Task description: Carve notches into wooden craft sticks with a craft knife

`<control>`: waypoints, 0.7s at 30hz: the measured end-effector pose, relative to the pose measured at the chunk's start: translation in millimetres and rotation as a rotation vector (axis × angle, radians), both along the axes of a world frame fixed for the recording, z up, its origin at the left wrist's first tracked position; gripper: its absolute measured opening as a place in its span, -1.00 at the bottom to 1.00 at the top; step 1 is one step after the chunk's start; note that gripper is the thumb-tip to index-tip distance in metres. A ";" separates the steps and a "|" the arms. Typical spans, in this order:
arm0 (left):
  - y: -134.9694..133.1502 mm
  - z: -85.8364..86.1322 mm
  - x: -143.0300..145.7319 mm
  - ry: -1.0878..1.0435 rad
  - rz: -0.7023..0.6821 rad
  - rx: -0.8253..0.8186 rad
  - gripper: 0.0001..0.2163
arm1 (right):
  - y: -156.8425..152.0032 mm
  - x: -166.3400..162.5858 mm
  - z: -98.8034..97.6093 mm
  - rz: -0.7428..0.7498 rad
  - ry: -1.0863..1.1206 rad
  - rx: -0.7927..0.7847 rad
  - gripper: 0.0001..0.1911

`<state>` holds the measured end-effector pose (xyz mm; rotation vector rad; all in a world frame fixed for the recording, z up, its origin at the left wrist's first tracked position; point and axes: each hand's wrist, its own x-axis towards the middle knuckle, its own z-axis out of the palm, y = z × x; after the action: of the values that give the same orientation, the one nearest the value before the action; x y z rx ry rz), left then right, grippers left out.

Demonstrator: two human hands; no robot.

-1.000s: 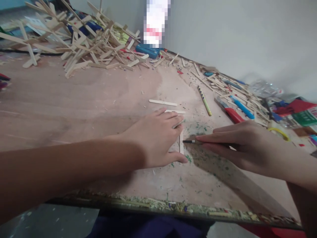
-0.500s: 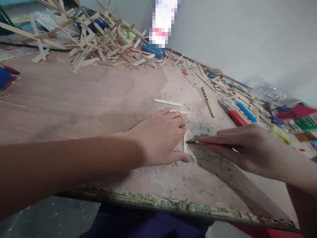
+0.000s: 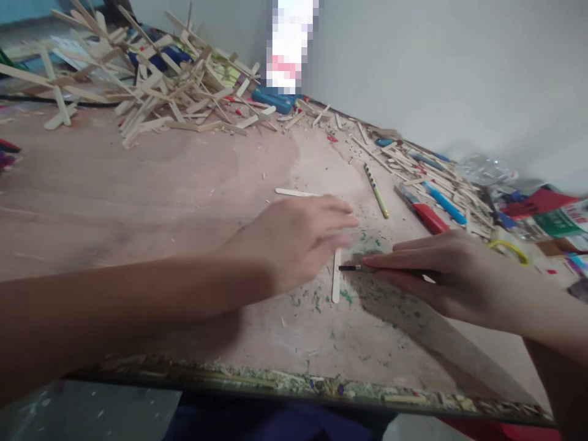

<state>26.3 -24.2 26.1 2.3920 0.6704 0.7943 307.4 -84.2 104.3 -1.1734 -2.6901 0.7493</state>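
My right hand (image 3: pixel 452 275) is closed on a slim craft knife (image 3: pixel 351 267), its dark tip pointing left. That tip touches or lies just above a flat wooden craft stick (image 3: pixel 336 285) on the table. My left hand (image 3: pixel 301 236), slightly blurred, is over the upper part of this stick with its fingers stretched out to the right and its thumb hidden. Beyond it a second craft stick (image 3: pixel 291 192) lies crosswise, partly covered by the hand. A patterned pencil (image 3: pixel 376 191) rests farther off to the right.
A heap of joined craft sticks (image 3: pixel 156 92) fills the back left, beside a blue box-like object (image 3: pixel 274 100). On the right are a red-handled cutter (image 3: pixel 429 217), a blue cutter (image 3: pixel 444 203), loose sticks and a clear plastic bottle (image 3: pixel 489 170). Scraps line the table's front edge (image 3: pixel 257 380).
My left hand has lifted off the craft stick, baring its lower end, and moved up over the crosswise sticks. My right hand still has the knife at the stick. The view has shifted slightly.
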 end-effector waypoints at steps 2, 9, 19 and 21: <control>4.9 1.0 -1.1 -0.205 0.084 -0.101 -0.67 | -0.5 0.2 -0.7 -0.010 0.013 -0.007 -0.64; 20.5 8.9 -7.5 -0.214 0.187 -0.153 -0.69 | -1.1 6.2 -15.0 -0.047 0.113 -0.041 -0.67; 41.9 4.3 -14.8 0.520 0.218 0.349 -0.68 | -4.5 21.5 -33.2 -0.094 0.155 -0.094 -0.68; 43.4 3.0 -15.0 0.568 0.208 0.333 -0.68 | -5.7 21.6 -34.9 -0.098 0.161 -0.107 -0.66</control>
<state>11.3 19.2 29.1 2.9191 1.0930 0.3053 328.9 -89.9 69.4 -1.2017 -2.4714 0.9390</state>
